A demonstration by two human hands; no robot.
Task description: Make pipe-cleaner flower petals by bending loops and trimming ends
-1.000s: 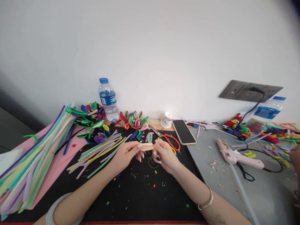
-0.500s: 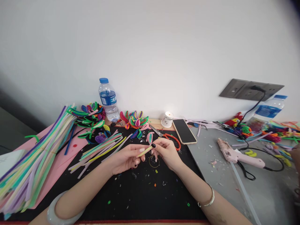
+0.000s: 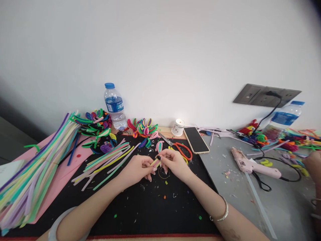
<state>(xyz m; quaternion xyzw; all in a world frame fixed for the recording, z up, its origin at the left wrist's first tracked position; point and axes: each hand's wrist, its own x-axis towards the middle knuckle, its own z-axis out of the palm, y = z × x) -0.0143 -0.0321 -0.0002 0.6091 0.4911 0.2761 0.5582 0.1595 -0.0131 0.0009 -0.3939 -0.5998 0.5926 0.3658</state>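
Note:
Near the middle of the black mat point(image 3: 150, 214), my left hand point(image 3: 137, 170) pinches a yellow and pink pipe cleaner piece point(image 3: 155, 163). My right hand point(image 3: 174, 164) grips the same piece from the other side, its dark-nailed finger on top. Just behind the fingers lies a pink and green pipe cleaner loop point(image 3: 159, 146). Orange-handled scissors point(image 3: 184, 150) rest behind my right hand. Loose pastel pipe cleaners point(image 3: 107, 164) lie to the left of my left hand.
A big pipe cleaner bundle point(image 3: 40, 167) lies left. Behind stand a water bottle point(image 3: 115, 108), coloured loops point(image 3: 144, 129), a white cup point(image 3: 178, 128) and a phone point(image 3: 196, 140). Right, a pink glue gun point(image 3: 258, 165) lies on the grey surface; another person's hand point(image 3: 313, 165) shows at the edge.
The held piece has turned and now shows pink beside yellow between my fingers. More of a yellow strand shows by the scissors. At the right edge, the other person's hand has come further into view.

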